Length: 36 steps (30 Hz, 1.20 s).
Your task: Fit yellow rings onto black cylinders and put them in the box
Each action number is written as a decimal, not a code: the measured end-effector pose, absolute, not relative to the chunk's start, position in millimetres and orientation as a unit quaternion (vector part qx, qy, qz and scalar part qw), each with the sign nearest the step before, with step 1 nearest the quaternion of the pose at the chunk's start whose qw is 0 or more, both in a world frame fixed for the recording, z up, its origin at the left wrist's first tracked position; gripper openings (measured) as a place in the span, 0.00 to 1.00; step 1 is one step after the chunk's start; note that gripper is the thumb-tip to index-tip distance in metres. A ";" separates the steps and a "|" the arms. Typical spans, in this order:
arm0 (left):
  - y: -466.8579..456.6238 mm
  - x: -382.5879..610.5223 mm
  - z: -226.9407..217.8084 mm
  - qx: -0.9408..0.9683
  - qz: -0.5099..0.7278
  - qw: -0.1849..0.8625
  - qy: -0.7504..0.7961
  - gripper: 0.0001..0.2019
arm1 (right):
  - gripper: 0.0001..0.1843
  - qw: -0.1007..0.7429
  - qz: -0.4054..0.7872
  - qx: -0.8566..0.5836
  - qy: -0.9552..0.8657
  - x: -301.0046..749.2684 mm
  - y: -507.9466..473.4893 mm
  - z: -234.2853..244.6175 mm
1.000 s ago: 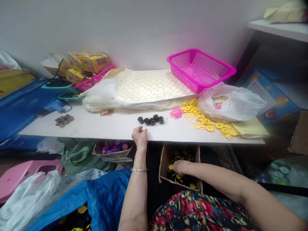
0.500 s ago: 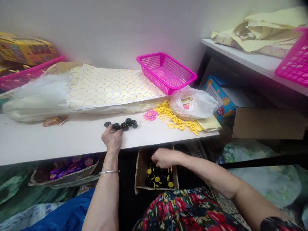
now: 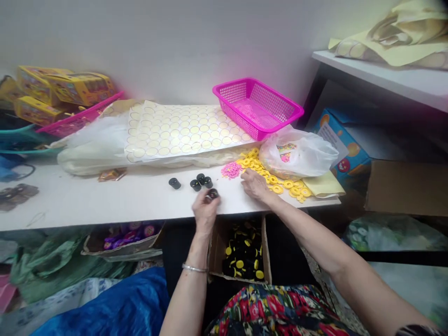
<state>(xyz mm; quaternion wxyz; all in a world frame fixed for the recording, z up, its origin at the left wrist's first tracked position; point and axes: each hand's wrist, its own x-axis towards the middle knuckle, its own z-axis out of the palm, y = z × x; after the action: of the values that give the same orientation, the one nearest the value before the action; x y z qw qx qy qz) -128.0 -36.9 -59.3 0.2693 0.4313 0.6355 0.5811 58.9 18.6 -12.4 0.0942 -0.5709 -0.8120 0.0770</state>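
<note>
My left hand [image 3: 205, 210] grips a small black cylindrical cup [image 3: 212, 194] just above the white table's front part. Several more black cups [image 3: 200, 182] stand close behind it, and one lies a little to the left. Over the table's right part, my right hand [image 3: 256, 185] has its fingers drawn together at the edge of a pile of tiny pink pieces [image 3: 231, 170]. Whatever its fingertips hold is too small or hidden. Yellow ring-shaped caps [image 3: 294, 189] lie spread beside and behind that hand. Below the table edge, a cardboard box [image 3: 266, 252] holds black cups with yellow caps.
A pink basket [image 3: 259, 132] sits at the back on a sheet of round stickers [image 3: 168, 128]. To its right is a white plastic bag [image 3: 304, 151] with colourful pieces. Yellow boxes [image 3: 80, 86] fill a basket at left. A box of purple items [image 3: 122, 254] is below.
My right hand has come up out of the cardboard box to the pink pieces. My left hand has lifted a black cup and moved right. The view has shifted left.
</note>
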 end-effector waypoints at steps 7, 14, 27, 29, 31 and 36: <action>-18.1 -91.8 -77.8 0.511 0.509 0.286 0.630 0.16 | 0.15 0.081 0.104 -0.587 -0.799 28.5 55.3 -31.0; -22.7 -95.1 -75.9 0.542 0.489 0.273 0.627 0.15 | 0.13 0.119 0.097 -0.564 -0.812 32.1 58.9 -39.9; -24.1 -94.6 -77.3 0.562 0.482 0.249 0.625 0.17 | 0.13 0.137 0.079 -0.519 -0.840 29.9 57.0 -40.4; -25.8 -94.2 -75.7 0.569 0.476 0.242 0.625 0.14 | 0.13 0.135 0.094 -0.505 -0.847 34.2 49.4 -36.3; -27.0 -93.8 -74.8 0.574 0.474 0.239 0.624 0.13 | 0.13 0.116 0.097 -0.498 -0.854 40.1 40.2 -34.4; -27.0 -93.5 -76.0 0.564 0.480 0.242 0.627 0.14 | 0.15 0.093 0.032 -0.512 -0.854 56.8 23.0 -41.2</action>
<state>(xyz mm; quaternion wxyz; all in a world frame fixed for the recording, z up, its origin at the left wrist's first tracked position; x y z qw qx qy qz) -93.5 -27.0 -76.0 0.2417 0.5640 0.6270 0.4799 56.8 23.0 -41.2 0.0933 -0.5117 -0.8535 0.0323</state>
